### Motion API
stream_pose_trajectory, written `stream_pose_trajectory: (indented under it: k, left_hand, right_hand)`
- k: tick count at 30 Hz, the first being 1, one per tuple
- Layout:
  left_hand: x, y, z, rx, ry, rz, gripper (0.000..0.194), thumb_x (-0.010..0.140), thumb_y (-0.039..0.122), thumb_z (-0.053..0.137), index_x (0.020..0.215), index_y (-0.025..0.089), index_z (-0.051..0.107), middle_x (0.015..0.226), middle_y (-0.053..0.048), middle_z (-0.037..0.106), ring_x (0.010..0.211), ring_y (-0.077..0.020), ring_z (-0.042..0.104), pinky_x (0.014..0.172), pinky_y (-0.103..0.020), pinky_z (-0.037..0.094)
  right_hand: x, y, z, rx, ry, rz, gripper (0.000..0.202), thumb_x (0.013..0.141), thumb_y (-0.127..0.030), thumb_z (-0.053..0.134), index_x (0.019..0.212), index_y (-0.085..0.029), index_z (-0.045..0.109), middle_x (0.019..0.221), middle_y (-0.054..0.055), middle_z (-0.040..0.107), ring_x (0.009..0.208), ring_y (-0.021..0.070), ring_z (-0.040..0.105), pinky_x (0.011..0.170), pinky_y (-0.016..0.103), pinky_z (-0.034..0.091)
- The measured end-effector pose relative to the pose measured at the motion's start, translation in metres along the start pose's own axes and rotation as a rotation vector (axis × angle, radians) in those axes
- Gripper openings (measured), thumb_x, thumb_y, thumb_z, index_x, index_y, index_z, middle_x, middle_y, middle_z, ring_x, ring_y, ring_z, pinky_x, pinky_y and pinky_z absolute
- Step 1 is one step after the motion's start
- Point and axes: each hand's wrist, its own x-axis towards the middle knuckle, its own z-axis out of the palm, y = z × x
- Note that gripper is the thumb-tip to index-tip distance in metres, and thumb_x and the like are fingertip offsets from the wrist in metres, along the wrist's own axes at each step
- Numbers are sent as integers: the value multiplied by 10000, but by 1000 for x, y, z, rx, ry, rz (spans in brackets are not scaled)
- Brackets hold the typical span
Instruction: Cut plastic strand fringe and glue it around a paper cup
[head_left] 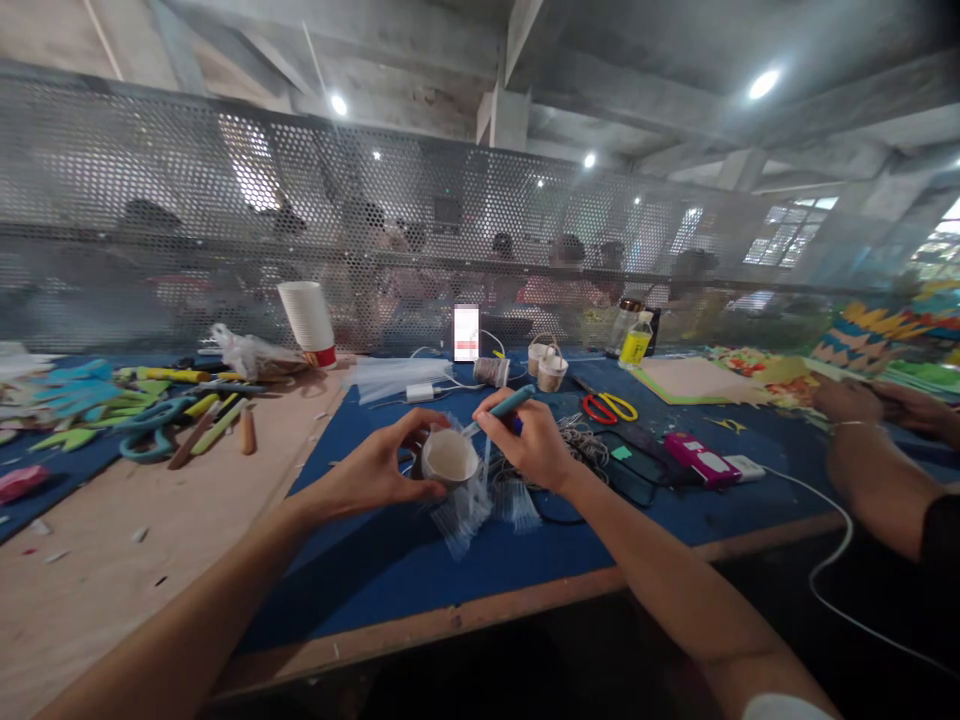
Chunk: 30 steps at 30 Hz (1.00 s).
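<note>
A small pale cup (450, 457) is tilted with its opening toward me, above the blue mat. My left hand (390, 465) is closed round its left side, thumb below and fingers above. In my right hand (532, 440) is a blue pen-like tool (514, 401), its tip pointing down-left near the cup's upper right rim; whether the tip touches the rim I cannot tell. Clear plastic strips (461, 520) lie beneath the cup. Beside my right hand is a tangle of grey cord (589, 447).
Teal scissors (154, 430), markers and stacked paper cups (307, 322) stand or lie left. Behind are a twine spool (491, 372) and small baskets (551, 372). Red-yellow scissors (611, 407) and a magenta box (701, 460) lie right, near another person's hands (847, 402).
</note>
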Motion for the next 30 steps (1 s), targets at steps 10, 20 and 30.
stream_pose_trajectory:
  k: [10,20,30]
  left_hand:
    - [1,6,1,13,-7,-4,635,715,346,791,1276,245,511,1173,-54,644,1046,-245,633,913,-399,513]
    - [0,6,-2,33,45,3,612,722,358,784,1264,250,520,1157,-50,637,1022,-241,622,920,-404,495]
    - [0,1,1,22,30,-2,633,710,342,806,1266,262,514,1171,-39,632,1052,-245,616,937,-398,490]
  right_hand:
    - [-4,9,12,-10,-139,-33,171,962,-335,559,991,-229,690,967,40,698,766,151,603,742,286,470]
    - [-5,9,9,-143,-115,-33,180,957,-310,540,893,-205,672,885,47,694,743,164,618,708,274,455]
    - [1,4,5,34,-38,18,207,957,-359,564,912,-197,684,879,36,690,741,152,599,702,271,462]
